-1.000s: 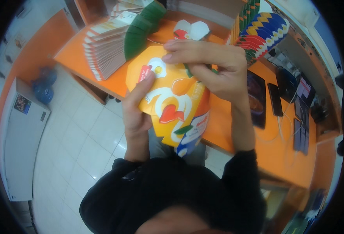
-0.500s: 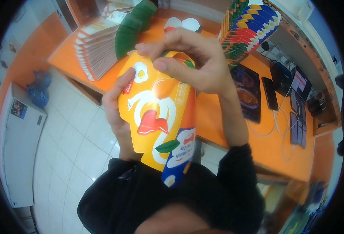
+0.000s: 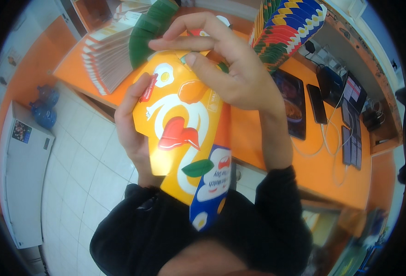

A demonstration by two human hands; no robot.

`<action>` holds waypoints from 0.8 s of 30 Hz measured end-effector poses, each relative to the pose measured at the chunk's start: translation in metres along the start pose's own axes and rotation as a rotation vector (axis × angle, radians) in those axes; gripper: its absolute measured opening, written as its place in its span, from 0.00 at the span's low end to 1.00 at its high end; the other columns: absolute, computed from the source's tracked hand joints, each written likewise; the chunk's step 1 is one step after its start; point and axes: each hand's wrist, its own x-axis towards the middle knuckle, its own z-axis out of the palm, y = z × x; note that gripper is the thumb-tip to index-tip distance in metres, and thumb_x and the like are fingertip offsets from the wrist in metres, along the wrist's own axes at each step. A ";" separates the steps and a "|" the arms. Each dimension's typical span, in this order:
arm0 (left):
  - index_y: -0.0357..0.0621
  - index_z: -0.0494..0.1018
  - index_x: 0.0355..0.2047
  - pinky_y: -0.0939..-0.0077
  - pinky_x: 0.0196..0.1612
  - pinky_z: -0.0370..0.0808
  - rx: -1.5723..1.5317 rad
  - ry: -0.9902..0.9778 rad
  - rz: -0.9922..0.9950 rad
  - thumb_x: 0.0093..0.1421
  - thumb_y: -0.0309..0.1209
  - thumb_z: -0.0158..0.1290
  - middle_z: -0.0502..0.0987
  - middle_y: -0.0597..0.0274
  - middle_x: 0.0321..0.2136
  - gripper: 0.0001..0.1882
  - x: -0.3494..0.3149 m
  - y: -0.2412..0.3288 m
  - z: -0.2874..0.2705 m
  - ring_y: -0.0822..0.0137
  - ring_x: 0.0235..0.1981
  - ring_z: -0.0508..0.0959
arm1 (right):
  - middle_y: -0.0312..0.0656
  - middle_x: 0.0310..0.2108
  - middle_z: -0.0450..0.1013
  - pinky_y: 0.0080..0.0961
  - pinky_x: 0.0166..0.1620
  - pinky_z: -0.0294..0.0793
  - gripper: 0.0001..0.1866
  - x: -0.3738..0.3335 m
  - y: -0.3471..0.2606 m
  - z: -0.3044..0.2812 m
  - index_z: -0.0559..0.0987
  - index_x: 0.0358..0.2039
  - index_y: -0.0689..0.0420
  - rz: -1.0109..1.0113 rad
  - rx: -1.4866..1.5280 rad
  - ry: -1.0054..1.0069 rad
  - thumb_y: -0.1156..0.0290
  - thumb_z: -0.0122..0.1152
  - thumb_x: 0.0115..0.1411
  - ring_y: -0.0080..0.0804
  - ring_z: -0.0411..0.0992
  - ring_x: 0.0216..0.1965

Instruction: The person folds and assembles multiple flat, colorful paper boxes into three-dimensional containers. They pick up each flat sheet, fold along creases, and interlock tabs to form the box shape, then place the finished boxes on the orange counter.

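A yellow printed cardboard box [image 3: 166, 158], partly folded, hangs before my chest with egg, heart and leaf pictures and a blue lower panel. My left hand [image 3: 131, 122] grips its left side, thumb on the front face and the other fingers behind, out of sight. Across the top edge bends my right hand [image 3: 235, 69], its thumb pressed at the top flap and its longer fingers curled over toward the left. A small green patch shows beside that thumb. What the far side of the box looks like is hidden.
On the orange desk [image 3: 322, 170] lie a fanned row of white-and-green cartons [image 3: 106, 62], a colourful stack of cartons [image 3: 288, 32], a tablet [image 3: 292, 103], a phone [image 3: 316, 103] and loose cables. A white cabinet [image 3: 25, 179] stands left.
The box has shifted slightly left. My right index finger has lifted into a higher arch, and the fingers reach a little further left over the top edge. My left hand keeps its grip.
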 end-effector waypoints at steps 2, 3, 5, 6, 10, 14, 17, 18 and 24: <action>0.38 0.69 0.47 0.68 0.46 0.78 0.208 -0.008 0.078 0.62 0.37 0.52 0.76 0.51 0.46 0.18 0.001 0.002 -0.003 0.59 0.44 0.79 | 0.41 0.44 0.75 0.26 0.50 0.72 0.15 0.000 0.001 -0.003 0.69 0.48 0.61 -0.042 -0.029 -0.017 0.76 0.48 0.59 0.35 0.76 0.48; 0.39 0.69 0.47 0.69 0.47 0.78 0.327 0.046 0.104 0.62 0.37 0.53 0.76 0.53 0.47 0.17 0.003 0.004 -0.003 0.60 0.46 0.78 | 0.42 0.45 0.75 0.26 0.50 0.72 0.16 0.000 0.002 -0.004 0.68 0.49 0.61 -0.038 -0.026 -0.022 0.75 0.48 0.59 0.35 0.75 0.48; 0.39 0.69 0.48 0.69 0.48 0.77 0.188 -0.038 -0.136 0.62 0.38 0.53 0.75 0.53 0.47 0.19 0.009 0.012 -0.002 0.60 0.48 0.77 | 0.43 0.46 0.74 0.26 0.51 0.71 0.18 0.000 0.003 -0.006 0.67 0.51 0.61 -0.002 -0.004 -0.025 0.75 0.48 0.60 0.34 0.74 0.49; 0.39 0.69 0.48 0.69 0.48 0.77 0.118 -0.038 -0.254 0.62 0.38 0.53 0.75 0.54 0.48 0.19 0.011 0.016 -0.001 0.59 0.49 0.76 | 0.43 0.47 0.73 0.26 0.51 0.71 0.19 0.000 0.003 -0.007 0.66 0.53 0.61 0.030 0.013 -0.025 0.74 0.48 0.61 0.33 0.73 0.50; 0.40 0.68 0.49 0.67 0.47 0.78 0.157 -0.016 -0.097 0.59 0.41 0.56 0.76 0.54 0.46 0.23 0.005 0.018 0.007 0.59 0.47 0.78 | 0.45 0.54 0.70 0.24 0.54 0.70 0.20 -0.001 0.000 0.000 0.65 0.56 0.61 0.165 -0.051 -0.031 0.69 0.49 0.65 0.35 0.69 0.55; 0.41 0.68 0.47 0.67 0.45 0.79 0.137 0.067 -0.063 0.57 0.49 0.55 0.77 0.56 0.44 0.27 -0.005 0.021 0.016 0.59 0.44 0.79 | 0.52 0.59 0.63 0.35 0.60 0.63 0.23 -0.002 -0.003 0.024 0.63 0.58 0.63 -0.086 -0.326 0.081 0.63 0.44 0.67 0.50 0.63 0.59; 0.41 0.68 0.47 0.68 0.44 0.79 0.236 0.128 0.058 0.57 0.50 0.54 0.77 0.56 0.42 0.27 -0.006 0.022 0.019 0.59 0.44 0.79 | 0.51 0.58 0.65 0.35 0.60 0.63 0.24 0.001 -0.001 0.033 0.60 0.60 0.62 -0.166 -0.281 0.115 0.63 0.43 0.68 0.51 0.66 0.57; 0.39 0.66 0.51 0.64 0.44 0.79 0.199 0.148 0.069 0.61 0.52 0.48 0.77 0.50 0.45 0.29 -0.006 0.021 0.018 0.58 0.41 0.81 | 0.50 0.57 0.66 0.34 0.59 0.64 0.24 0.002 0.000 0.032 0.59 0.60 0.62 -0.076 -0.075 0.117 0.64 0.44 0.68 0.49 0.67 0.56; 0.38 0.65 0.53 0.61 0.51 0.75 0.197 -0.209 0.238 0.63 0.51 0.42 0.73 0.50 0.51 0.30 -0.003 0.017 0.008 0.55 0.48 0.77 | 0.49 0.56 0.68 0.25 0.57 0.69 0.28 0.001 -0.010 0.018 0.58 0.62 0.59 0.274 0.594 0.051 0.71 0.55 0.63 0.35 0.67 0.58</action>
